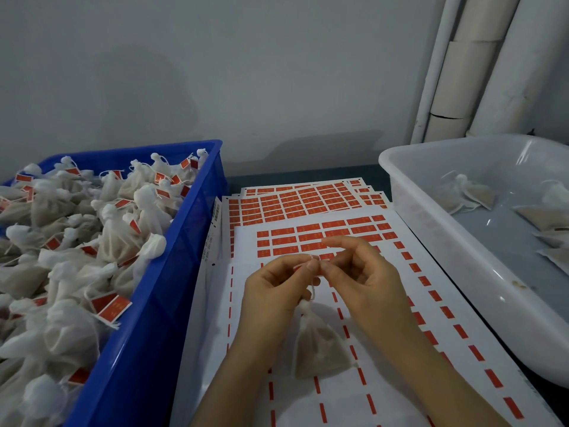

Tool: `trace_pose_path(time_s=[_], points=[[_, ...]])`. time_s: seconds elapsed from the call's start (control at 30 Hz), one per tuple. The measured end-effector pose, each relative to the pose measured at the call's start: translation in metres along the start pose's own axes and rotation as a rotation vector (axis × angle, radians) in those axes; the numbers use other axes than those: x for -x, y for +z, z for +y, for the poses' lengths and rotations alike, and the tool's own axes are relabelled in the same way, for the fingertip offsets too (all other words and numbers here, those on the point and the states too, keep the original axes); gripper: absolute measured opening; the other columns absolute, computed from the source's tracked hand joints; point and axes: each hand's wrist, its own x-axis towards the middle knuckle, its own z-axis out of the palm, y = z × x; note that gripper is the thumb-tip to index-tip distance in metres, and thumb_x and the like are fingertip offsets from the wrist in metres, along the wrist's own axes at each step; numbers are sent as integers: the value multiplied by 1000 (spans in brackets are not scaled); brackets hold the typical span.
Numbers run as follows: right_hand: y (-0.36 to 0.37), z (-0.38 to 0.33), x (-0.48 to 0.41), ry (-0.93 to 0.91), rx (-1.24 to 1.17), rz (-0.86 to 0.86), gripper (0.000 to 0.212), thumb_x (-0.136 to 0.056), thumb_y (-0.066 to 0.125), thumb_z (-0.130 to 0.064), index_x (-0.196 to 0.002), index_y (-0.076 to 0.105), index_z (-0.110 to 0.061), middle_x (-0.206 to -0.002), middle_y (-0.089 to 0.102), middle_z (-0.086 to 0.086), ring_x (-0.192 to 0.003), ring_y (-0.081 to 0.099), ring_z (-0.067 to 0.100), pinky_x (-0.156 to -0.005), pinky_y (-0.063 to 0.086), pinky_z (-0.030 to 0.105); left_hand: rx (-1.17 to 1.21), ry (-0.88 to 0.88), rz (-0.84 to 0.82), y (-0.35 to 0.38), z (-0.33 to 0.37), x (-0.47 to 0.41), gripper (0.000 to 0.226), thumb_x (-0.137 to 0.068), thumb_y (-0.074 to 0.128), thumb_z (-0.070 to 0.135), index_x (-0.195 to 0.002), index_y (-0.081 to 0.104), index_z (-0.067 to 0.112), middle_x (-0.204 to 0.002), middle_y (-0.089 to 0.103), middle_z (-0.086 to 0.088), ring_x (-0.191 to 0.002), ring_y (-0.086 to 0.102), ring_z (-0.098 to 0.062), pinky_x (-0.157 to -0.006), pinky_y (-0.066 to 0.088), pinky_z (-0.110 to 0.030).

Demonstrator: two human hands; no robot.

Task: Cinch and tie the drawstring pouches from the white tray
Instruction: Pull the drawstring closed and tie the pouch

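Observation:
A small white mesh pouch [318, 346] with brownish filling hangs by its drawstring [313, 289] between my wrists, just above the sticker sheets. My left hand [277, 288] and my right hand [360, 272] meet fingertip to fingertip at the top end of the string, both pinching it there. A bit of red shows at the pinch. The white tray [431, 217] stands on the right with a few flat, loose pouches [465, 194] inside.
A blue crate [172, 272] on the left is heaped with tied pouches carrying red labels [110, 306]. Sheets of red stickers [308, 201] cover the table between crate and tray. Pale rolls [462, 72] lean against the wall at the back right.

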Motion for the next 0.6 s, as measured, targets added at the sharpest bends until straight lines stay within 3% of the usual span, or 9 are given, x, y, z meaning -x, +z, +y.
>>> trace_pose_path(time_s=[0.17,0.37,0.6], points=[[0,0,0,-3,-5,-4,30,-70,60,-41,-99,57,-38,-86,65,-19,-88,61,-4,-67,47,5,-3,-27,23,-2,-2,-2,6,-77,68,31,-80,73,31,-81,73,5,-77,69,-15,-65,55,-21],[-1,1,-1,1,-11,22,22,-72,58,-43,-94,59,-41,-87,63,-31,-92,58,-11,-66,44,2,60,-55,15,-1,-2,-3,39,-57,70,46,-92,70,31,-88,73,13,-81,70,-11,-63,54,-19],[-3,4,-2,55,-26,63,18,-70,59,-46,-88,60,-44,-86,61,-40,-93,55,-18,-69,44,1,147,-63,56,-2,-2,-5,36,-67,67,38,-101,63,26,-89,74,8,-82,72,-14,-66,56,-19]])
